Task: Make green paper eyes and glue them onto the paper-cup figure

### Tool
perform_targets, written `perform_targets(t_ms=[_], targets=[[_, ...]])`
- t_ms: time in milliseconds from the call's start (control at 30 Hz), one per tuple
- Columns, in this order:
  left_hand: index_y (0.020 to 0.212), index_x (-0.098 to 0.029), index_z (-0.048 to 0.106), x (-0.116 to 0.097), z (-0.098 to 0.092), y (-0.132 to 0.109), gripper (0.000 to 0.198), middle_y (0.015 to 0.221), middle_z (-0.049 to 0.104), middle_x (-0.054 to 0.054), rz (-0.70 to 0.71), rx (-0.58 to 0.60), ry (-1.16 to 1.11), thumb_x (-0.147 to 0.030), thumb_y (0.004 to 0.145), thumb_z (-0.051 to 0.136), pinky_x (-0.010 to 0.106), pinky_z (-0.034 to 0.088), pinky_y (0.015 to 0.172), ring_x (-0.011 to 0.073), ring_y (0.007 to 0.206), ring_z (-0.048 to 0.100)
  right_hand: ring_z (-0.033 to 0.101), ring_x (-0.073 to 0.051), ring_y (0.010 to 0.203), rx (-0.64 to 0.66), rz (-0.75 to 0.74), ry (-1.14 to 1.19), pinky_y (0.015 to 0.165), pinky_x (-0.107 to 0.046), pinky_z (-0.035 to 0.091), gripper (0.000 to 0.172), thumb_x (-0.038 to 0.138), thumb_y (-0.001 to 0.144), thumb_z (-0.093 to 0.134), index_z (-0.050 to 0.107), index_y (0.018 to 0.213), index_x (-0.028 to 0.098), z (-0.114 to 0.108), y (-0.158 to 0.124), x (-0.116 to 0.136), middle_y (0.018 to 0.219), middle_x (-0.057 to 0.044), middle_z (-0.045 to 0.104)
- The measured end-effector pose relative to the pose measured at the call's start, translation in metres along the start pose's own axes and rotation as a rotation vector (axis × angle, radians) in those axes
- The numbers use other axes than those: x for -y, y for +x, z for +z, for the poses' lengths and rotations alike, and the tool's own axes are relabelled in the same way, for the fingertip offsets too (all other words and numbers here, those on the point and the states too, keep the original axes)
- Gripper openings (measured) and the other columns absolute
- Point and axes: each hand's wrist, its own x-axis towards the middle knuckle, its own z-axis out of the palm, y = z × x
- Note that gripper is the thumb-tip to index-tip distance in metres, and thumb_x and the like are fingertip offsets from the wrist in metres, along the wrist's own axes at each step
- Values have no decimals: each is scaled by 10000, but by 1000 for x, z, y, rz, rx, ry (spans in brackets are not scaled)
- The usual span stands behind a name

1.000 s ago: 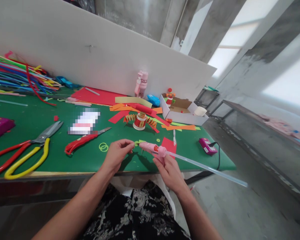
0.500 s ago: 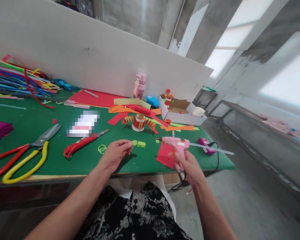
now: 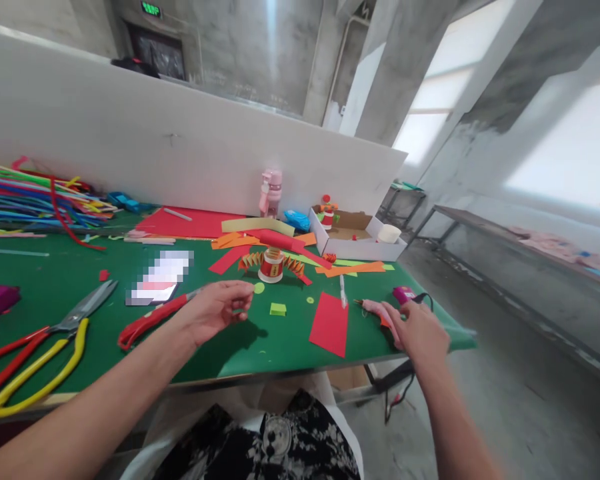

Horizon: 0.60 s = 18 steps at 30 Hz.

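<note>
My left hand hovers over the green table, fingers pinched on a small green paper disc. A small green square piece lies just right of it. My right hand rests on the pink glue gun, which lies on the table near the right edge. A red paper sheet lies between my hands. Behind them stands a small red-and-white cup with orange folded paper legs.
Red-handled scissors and large yellow-and-red shears lie at the left. Coloured sticks pile at far left. A white cardboard box, a pink bottle and paper strips sit at the back. A magenta plug block is by the gun.
My right hand has carried the glue gun from the middle to the right and laid it down on the table. My left hand stayed, still pinching. The camera tilted up.
</note>
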Motion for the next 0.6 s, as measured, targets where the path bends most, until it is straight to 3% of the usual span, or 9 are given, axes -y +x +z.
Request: perform_targets(t_ms=[33,100,167,267,367,600], targets=[[617,-165,623,-5,1,3,263,558,557,-13,-15,13,20,-280,520,839,228,425,468,94,513,486,647,-301,861,-142,-115,78,725,-384,467,296,468,869,612,625,735,205,0,0,16,849,-136,679],[585,-167,618,-14,4,8,251,543,546,-11,-46,44,59,-275,510,831,227,407,451,98,508,479,635,-262,871,-250,-454,345,806,-391,477,225,375,924,557,645,782,224,3,-2,56,847,-97,694],[578,-172,624,-20,8,13,229,533,539,-12,-77,79,92,-270,513,820,232,401,450,104,507,476,633,-232,874,-157,-725,538,822,-372,482,164,308,952,545,671,872,240,7,-3,99,868,-67,712],[594,-183,644,-27,12,19,211,529,528,-18,-121,128,119,-264,501,816,238,398,458,105,507,462,631,-214,901,-33,-992,627,853,-366,464,144,247,962,543,686,948,232,14,0,148,913,-60,729],[580,-193,637,-32,14,25,221,510,492,-32,-159,169,121,-272,485,820,236,375,451,101,497,426,621,-208,956,32,-1110,600,903,-372,432,160,223,975,525,684,986,230,17,7,169,943,-54,741],[570,-196,640,-40,16,37,228,522,471,-26,-203,234,101,-296,511,836,227,350,453,97,509,404,616,-192,919,19,-1169,608,905,-365,428,162,250,978,535,683,914,235,17,20,172,905,-33,747]])
